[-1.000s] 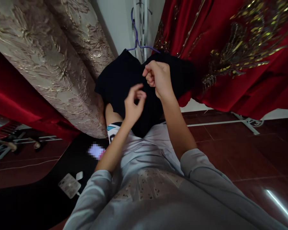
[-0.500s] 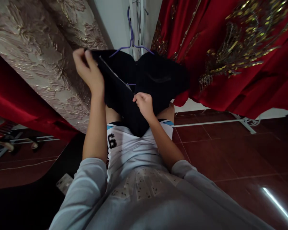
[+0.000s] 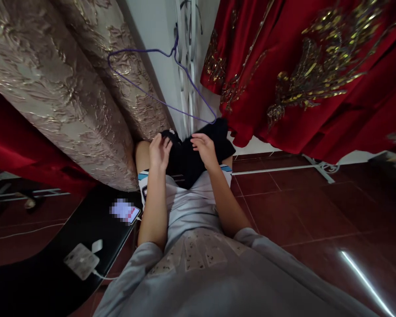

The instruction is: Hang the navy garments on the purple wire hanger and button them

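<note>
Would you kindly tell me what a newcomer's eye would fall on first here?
Probably the shiny red cloth with its gold sequins, hanging at upper right. Next might come the purple hanger at upper centre, then the left hand and right hand below it, over a dark garment on the lap.

A bare left hand and bare right hand partly hide a black cloth garment; pixelation obscures a lit smartphone screen; the far edge crops gold-sequined red satin cloth.
</note>
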`<state>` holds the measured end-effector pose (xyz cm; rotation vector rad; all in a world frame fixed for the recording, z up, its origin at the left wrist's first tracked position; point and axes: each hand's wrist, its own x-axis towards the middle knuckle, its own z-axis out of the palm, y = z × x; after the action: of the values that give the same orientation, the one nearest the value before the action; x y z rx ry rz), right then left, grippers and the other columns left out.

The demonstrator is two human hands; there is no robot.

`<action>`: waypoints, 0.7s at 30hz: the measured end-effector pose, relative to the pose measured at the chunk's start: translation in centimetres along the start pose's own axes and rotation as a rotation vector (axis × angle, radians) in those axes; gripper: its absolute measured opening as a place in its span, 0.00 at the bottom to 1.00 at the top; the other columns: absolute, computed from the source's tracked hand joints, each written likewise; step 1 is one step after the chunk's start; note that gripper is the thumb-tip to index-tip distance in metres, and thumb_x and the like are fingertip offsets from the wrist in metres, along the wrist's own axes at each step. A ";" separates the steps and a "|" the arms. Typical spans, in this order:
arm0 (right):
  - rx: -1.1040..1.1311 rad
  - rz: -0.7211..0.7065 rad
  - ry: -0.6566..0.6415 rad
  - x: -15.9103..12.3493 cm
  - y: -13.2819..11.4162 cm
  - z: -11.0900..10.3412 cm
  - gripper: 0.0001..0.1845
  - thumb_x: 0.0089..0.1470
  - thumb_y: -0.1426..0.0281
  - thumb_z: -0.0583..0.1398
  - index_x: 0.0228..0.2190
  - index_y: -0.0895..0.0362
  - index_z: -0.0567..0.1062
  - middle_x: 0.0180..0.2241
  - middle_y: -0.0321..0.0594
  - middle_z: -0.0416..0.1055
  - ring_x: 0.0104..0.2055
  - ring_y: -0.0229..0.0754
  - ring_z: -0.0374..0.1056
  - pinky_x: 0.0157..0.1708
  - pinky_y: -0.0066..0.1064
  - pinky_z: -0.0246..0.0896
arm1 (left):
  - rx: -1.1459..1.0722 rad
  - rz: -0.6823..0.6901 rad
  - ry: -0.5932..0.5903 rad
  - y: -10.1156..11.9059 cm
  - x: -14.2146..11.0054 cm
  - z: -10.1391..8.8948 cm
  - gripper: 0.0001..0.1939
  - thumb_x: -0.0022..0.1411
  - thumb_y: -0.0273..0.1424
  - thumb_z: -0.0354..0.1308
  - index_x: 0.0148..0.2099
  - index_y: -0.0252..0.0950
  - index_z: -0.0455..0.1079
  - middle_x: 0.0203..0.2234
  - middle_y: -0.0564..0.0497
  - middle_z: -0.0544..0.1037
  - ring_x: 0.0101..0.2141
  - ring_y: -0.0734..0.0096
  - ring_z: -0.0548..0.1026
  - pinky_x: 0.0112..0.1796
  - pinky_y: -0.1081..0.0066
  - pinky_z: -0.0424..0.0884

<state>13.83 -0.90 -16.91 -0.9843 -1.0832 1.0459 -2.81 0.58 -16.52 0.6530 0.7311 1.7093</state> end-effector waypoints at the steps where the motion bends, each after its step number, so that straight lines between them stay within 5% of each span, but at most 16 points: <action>1: -0.029 -0.051 -0.083 -0.1 0.2 0.3 0.20 0.43 0.67 0.65 0.42 0.56 0.76 0.41 0.39 0.76 0.41 0.40 0.71 0.41 0.28 0.68 | 0.091 0.070 -0.081 0.1 -0.8 0.9 0.09 0.66 0.33 0.66 0.37 0.36 0.70 0.33 0.49 0.78 0.36 0.69 0.79 0.41 0.73 0.77; 4: -0.099 -0.191 -0.384 -0.9 0.5 1.6 0.21 0.46 0.67 0.65 0.44 0.56 0.74 0.46 0.40 0.76 0.48 0.45 0.71 0.50 0.34 0.68 | 0.512 0.459 -0.201 0.5 -2.5 3.0 0.14 0.62 0.41 0.70 0.38 0.37 0.74 0.35 0.49 0.76 0.41 0.64 0.77 0.47 0.67 0.76; 6: -0.181 -0.249 -0.449 -1.1 -0.2 2.3 0.12 0.52 0.66 0.60 0.39 0.58 0.75 0.39 0.40 0.76 0.42 0.46 0.72 0.46 0.36 0.69 | 0.718 0.722 -0.148 0.9 -2.9 3.1 0.17 0.65 0.47 0.67 0.41 0.37 0.75 0.40 0.46 0.76 0.47 0.60 0.75 0.54 0.64 0.72; 8: -0.279 -0.327 -0.440 -0.3 -1.6 2.5 0.08 0.54 0.68 0.57 0.34 0.58 0.75 0.33 0.38 0.75 0.38 0.45 0.71 0.43 0.36 0.69 | 0.798 0.798 -0.169 1.2 -2.6 2.2 0.22 0.71 0.52 0.56 0.47 0.38 0.74 0.47 0.44 0.76 0.53 0.58 0.73 0.59 0.62 0.68; 11: -0.306 -0.479 -0.411 3.2 -4.1 2.6 0.06 0.53 0.71 0.59 0.33 0.57 0.77 0.34 0.38 0.75 0.41 0.45 0.72 0.48 0.36 0.70 | 0.965 0.545 -0.491 1.6 -1.5 -0.5 0.31 0.74 0.57 0.43 0.50 0.36 0.73 0.46 0.42 0.77 0.52 0.57 0.74 0.57 0.62 0.69; 15: -0.273 -0.479 -0.138 9.4 -4.7 2.8 0.08 0.60 0.64 0.60 0.35 0.55 0.77 0.39 0.41 0.76 0.52 0.46 0.70 0.56 0.40 0.68 | 1.374 0.115 -0.939 2.2 -0.4 -4.1 0.32 0.67 0.58 0.54 0.42 0.30 0.74 0.35 0.45 0.79 0.37 0.57 0.77 0.44 0.63 0.74; 19: -0.334 -0.313 -0.245 12.6 -3.3 0.8 0.16 0.62 0.56 0.61 0.31 0.57 0.74 0.29 0.41 0.71 0.40 0.47 0.72 0.44 0.42 0.73 | 1.569 -0.014 -1.074 4.0 1.3 -6.9 0.27 0.68 0.53 0.54 0.41 0.31 0.75 0.34 0.45 0.80 0.35 0.59 0.76 0.42 0.65 0.73; 21: -0.436 -0.345 -0.289 12.6 -3.7 -1.4 0.18 0.60 0.56 0.63 0.28 0.56 0.73 0.26 0.39 0.68 0.37 0.46 0.71 0.43 0.42 0.72 | 1.728 0.051 -1.048 5.4 2.4 -8.2 0.23 0.68 0.49 0.54 0.41 0.32 0.75 0.36 0.42 0.80 0.38 0.56 0.77 0.47 0.62 0.72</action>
<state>17.53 10.40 -11.13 -0.9541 -1.7030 0.6921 -12.87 0.68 -17.75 2.4174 1.2184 0.1398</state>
